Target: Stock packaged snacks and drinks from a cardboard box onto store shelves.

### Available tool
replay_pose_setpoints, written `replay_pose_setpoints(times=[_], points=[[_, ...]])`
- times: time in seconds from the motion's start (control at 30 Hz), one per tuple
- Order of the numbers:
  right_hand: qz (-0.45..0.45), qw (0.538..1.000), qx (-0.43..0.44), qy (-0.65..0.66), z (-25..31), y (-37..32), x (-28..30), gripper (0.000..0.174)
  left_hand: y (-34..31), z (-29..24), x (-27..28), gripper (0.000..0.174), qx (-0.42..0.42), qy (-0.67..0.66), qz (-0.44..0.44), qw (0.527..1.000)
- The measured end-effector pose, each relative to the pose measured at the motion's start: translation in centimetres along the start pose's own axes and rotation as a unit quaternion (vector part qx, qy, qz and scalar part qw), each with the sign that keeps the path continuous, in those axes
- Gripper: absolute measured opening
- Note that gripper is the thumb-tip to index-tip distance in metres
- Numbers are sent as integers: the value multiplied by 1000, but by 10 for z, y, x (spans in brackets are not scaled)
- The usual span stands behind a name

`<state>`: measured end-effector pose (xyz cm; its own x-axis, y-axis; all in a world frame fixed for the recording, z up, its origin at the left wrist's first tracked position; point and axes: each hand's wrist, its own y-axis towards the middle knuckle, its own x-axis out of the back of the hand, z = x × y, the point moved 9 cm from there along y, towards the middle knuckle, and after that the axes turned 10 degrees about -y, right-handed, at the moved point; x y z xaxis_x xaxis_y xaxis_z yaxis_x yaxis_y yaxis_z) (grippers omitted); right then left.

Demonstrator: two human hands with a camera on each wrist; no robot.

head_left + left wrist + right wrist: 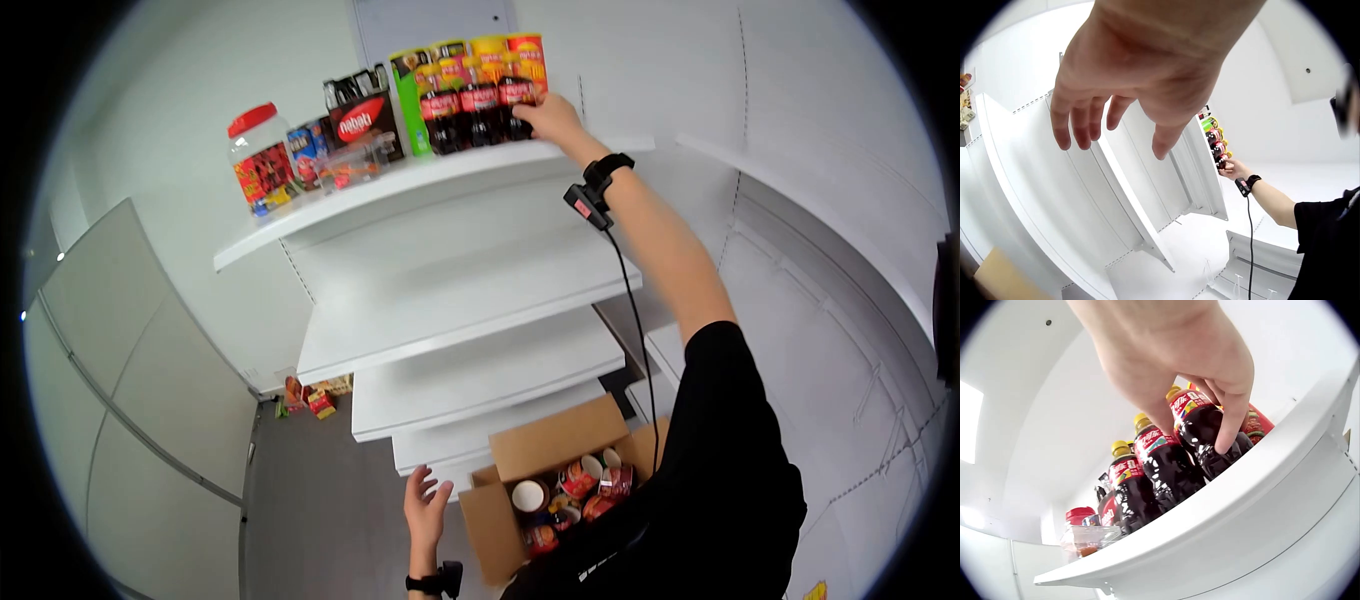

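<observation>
On the top shelf (pixel 420 178), three dark cola bottles with red labels and yellow caps stand in a row at the front. My right hand (pixel 552 118) grips the rightmost bottle (pixel 515 95); in the right wrist view the thumb and fingers of the right hand (pixel 1179 362) lie around that bottle (pixel 1200 428), with the middle bottle (pixel 1163 456) and the left bottle (pixel 1132 490) beside it. My left hand (pixel 427 510) hangs low in front of the lower shelves, holding nothing; its fingers are loosely bent in the left wrist view (pixel 1141 75).
Yellow-lidded canisters (pixel 525 55) stand behind the bottles. To their left are a nabati box (pixel 362 120), a clear plastic container (pixel 350 165) and a red-lidded jar (pixel 262 160). Below, an open carton (pixel 560 440) holds several cups. Packages (pixel 320 403) lie on the floor.
</observation>
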<state>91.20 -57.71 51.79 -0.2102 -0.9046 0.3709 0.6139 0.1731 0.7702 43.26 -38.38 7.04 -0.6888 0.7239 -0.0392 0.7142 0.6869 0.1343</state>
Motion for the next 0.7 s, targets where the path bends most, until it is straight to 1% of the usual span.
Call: replay_pose_setpoints(times=[0.03, 0.07, 0.13, 0.23, 0.33, 0.37, 0.4, 0.43, 0.47, 0.5, 0.53, 0.57, 0.67, 0.7], points=[[19, 999, -15, -40, 7, -18, 9, 42, 0, 4, -1, 61, 8, 4, 11, 1000], [34, 999, -15, -35, 3, -27, 8, 48, -1, 13, 0, 60, 22, 16, 23, 999], [-55, 998, -12, -1, -6, -53, 17, 51, 5, 28, -2, 59, 40, 34, 51, 997], [-71, 995, 24, 66, -5, -111, 25, 49, 10, 47, -7, 58, 61, 25, 86, 994], [28, 996, -24, 82, -21, -182, 4, 46, 12, 65, -17, 57, 85, 19, 134, 987], [73, 992, -62, 85, -31, -207, -8, 44, 13, 72, -20, 56, 84, 18, 163, 983], [120, 983, -105, 87, -43, -238, -17, 42, 13, 87, -22, 54, 99, -2, 174, 980], [166, 970, -152, 87, -56, -273, -28, 40, 16, 95, -24, 52, 93, 31, 202, 974], [181, 955, -206, 117, -74, -309, -37, 39, 13, 112, -25, 49, 131, 16, 215, 968], [191, 935, -261, 143, -91, -343, -42, 39, 11, 113, -29, 47, 152, 12, 225, 962], [195, 914, -314, 167, -105, -380, -44, 38, 10, 115, -32, 46, 132, 19, 241, 961], [198, 888, -373, 181, -116, -422, -44, 40, 6, 113, -35, 47, 137, 24, 247, 959], [150, 782, -541, 272, -135, -552, -35, 41, -6, 153, -37, 47, 200, 26, 284, 937], [113, 718, -601, 333, -159, -609, -39, 39, -10, 174, -37, 48, 213, 33, 295, 931]])
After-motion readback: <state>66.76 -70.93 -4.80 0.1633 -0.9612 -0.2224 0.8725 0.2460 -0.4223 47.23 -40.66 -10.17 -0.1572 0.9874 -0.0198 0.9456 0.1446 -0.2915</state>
